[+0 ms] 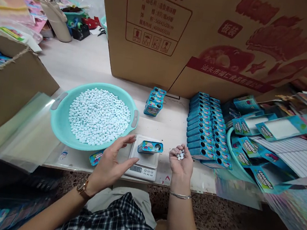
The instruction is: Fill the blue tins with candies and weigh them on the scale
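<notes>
A small blue candy box (150, 148) lies on the white digital scale (151, 163), whose display is lit. My left hand (114, 157) hovers at the scale's left side, thumb and fingers apart, holding nothing. To the right of the scale, my right hand (181, 162) is palm up with its fingers curled around a small heap of pale candies (180, 155). A turquoise basin (58, 129) full of the same pale candies stands left of the scale. Partly under my left hand lies another blue box (96, 157).
Several blue boxes (153, 107) stand in a short row behind the scale. Longer rows of boxes (202, 132) are at right, beside a turquoise tub (231, 140) of flattened boxes. A big carton (148, 65) stands at the back; another open carton (31, 72) is at left.
</notes>
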Tool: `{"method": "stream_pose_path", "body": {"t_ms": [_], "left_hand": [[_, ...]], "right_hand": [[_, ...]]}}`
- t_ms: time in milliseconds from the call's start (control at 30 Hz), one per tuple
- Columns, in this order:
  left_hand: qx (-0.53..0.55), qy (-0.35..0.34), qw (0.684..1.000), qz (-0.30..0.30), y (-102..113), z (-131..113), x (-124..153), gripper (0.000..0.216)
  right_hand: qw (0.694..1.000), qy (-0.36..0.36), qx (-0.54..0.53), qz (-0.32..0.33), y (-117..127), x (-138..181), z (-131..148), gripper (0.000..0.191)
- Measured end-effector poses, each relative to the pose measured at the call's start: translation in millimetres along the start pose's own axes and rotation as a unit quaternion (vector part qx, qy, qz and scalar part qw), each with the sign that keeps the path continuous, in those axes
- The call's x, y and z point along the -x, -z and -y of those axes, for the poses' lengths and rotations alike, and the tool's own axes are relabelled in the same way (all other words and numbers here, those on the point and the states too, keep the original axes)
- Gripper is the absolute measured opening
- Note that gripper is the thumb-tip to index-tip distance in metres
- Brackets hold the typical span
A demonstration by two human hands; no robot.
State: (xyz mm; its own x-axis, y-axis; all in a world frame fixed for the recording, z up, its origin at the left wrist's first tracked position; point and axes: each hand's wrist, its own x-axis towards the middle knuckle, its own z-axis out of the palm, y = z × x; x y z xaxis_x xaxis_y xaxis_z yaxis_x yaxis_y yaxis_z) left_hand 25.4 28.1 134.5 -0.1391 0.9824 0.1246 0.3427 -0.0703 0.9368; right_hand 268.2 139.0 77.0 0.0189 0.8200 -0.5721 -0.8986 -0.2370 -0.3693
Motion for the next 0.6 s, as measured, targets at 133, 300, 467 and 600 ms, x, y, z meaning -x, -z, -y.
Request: {"method": "stream_pose_path", "body": {"t_ms": [133,300,467,600], "left_hand": [[-0.029,-0.032,0.999,0.024,-14,4,-9,0.064],[-0.064,-0.045,0.996,0.036,-26,13,-16,0.068],[-0.073,-0.06,0.995,0.035,-31,18,-20,0.069],[-0.072,-0.058,0.995,0.033,-30,17,-23,0.071]], "right_hand": [[0.999,-0.005,0.009,0.037,4,1,-2,0.023],[0.998,-0.015,0.01,0.065,8,4,2,0.025],[0.998,-0.008,-0.002,0.062,10,7,4,0.036],[0.998,-0.001,0.017,0.067,11,8,6,0.037]]}}
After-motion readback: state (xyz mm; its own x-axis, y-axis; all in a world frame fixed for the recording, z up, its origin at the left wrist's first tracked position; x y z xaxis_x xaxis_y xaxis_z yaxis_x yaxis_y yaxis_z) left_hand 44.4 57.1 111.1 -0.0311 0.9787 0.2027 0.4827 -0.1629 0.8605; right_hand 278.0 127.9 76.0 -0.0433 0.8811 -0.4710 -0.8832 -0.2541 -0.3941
